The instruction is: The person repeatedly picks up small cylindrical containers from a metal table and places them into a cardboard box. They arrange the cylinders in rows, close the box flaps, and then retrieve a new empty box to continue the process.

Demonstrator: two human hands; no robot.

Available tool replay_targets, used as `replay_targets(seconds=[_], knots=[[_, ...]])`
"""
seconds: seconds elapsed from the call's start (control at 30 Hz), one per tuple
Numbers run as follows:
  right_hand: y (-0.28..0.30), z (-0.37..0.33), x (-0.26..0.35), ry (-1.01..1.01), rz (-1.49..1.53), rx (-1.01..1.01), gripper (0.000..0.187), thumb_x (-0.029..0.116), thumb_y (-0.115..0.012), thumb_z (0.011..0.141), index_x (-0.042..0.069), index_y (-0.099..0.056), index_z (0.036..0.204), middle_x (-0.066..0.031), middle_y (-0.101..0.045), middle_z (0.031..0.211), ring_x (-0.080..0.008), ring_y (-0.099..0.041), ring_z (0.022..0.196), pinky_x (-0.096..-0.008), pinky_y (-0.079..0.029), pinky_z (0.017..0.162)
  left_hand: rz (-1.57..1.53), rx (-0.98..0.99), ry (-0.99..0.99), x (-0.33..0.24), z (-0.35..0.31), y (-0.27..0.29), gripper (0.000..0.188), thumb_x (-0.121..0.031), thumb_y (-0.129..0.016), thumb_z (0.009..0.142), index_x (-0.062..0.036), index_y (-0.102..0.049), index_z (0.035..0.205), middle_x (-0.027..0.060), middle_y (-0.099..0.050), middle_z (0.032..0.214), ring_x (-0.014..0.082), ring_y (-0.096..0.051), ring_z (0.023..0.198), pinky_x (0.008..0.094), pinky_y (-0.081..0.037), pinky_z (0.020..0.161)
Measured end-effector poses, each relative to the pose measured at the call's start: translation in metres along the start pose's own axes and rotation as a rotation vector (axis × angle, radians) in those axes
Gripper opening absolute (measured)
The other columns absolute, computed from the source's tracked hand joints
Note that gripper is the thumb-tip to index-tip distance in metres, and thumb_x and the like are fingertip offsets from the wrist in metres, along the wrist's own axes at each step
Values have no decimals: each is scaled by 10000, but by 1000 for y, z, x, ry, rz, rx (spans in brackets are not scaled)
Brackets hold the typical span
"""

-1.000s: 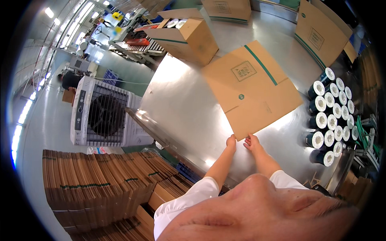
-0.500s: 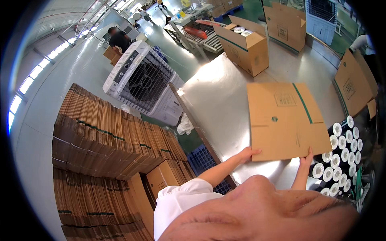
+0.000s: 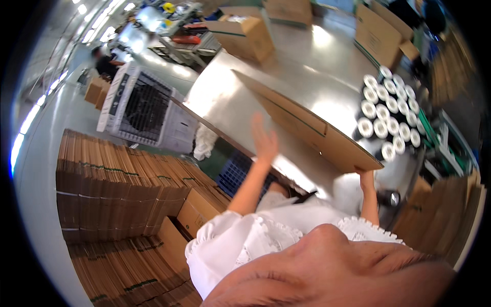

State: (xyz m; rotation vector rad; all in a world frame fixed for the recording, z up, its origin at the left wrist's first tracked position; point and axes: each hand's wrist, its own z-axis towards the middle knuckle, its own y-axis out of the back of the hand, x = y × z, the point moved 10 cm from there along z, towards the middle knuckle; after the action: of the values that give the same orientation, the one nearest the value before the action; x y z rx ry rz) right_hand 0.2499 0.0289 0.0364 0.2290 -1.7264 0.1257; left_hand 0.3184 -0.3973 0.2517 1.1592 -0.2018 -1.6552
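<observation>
A flattened cardboard carton (image 3: 302, 120) with a green stripe stands tilted on its long edge over the shiny metal table (image 3: 217, 94). At its near right corner, my right hand (image 3: 366, 179) grips the board; some of the fingers are hidden behind it. My left hand (image 3: 265, 140) is off the carton, raised to its left above the table edge. Its fingers are spread and slightly blurred, and nothing is in them.
Black rolls with white ends (image 3: 381, 110) stand grouped at the right. Opened cartons (image 3: 248, 38) sit along the table's far side. Tall stacks of flat cartons (image 3: 117, 189) fill the left, below a white air cooler (image 3: 148, 110). A blue plastic crate (image 3: 235, 176) lies below the table edge.
The carton has turned from lying face-up to standing on edge. My left hand has let go and moved left; the right still holds a corner. The whole view has shifted.
</observation>
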Motion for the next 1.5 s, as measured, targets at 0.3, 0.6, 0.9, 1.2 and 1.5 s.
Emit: replay_targets(seconds=[0.3,0.6,0.9,1.2,1.5], knots=[[70,-138,34,-27,3,-234,404,-32,-706,695,3,-586,1078,-60,-630,1019,-183,-571,940,-319,-447,850,188,150,-518,-82,55,24,351,-102,-612,739,-77,-558,1085,139,-509,1218,415,-366,1254,541,-275,1037],[0,-170,310,640,-1026,-654,543,209,-675,751,75,-502,1248,-84,-484,1296,-300,-352,1306,-554,-212,1070,260,306,-551,-101,63,6,371,-233,-625,819,-126,-579,1172,128,-534,1261,387,-401,1248,543,-283,1019],[-43,-159,292,611,-1170,-447,479,194,-641,771,191,-532,1237,14,-442,1364,-202,-298,1339,-485,-146,1078,428,562,-337,-86,91,-14,482,-498,-426,918,-166,-577,1233,88,-517,1320,302,-384,1301,602,-190,1048],[-54,-188,287,795,-799,-453,350,-58,-509,574,173,-653,794,21,-585,763,-154,-570,995,-451,-198,1004,584,1013,-407,-46,115,-48,517,-565,-688,692,-79,-727,863,166,-668,766,318,-641,729,387,-500,692],[-124,-129,288,934,-565,475,142,-8,-566,521,130,-557,488,6,-511,558,-190,-503,620,-337,-367,852,775,1170,-293,-56,47,-71,547,-530,-488,821,-28,-705,806,184,-664,790,327,-650,748,413,-510,724]])
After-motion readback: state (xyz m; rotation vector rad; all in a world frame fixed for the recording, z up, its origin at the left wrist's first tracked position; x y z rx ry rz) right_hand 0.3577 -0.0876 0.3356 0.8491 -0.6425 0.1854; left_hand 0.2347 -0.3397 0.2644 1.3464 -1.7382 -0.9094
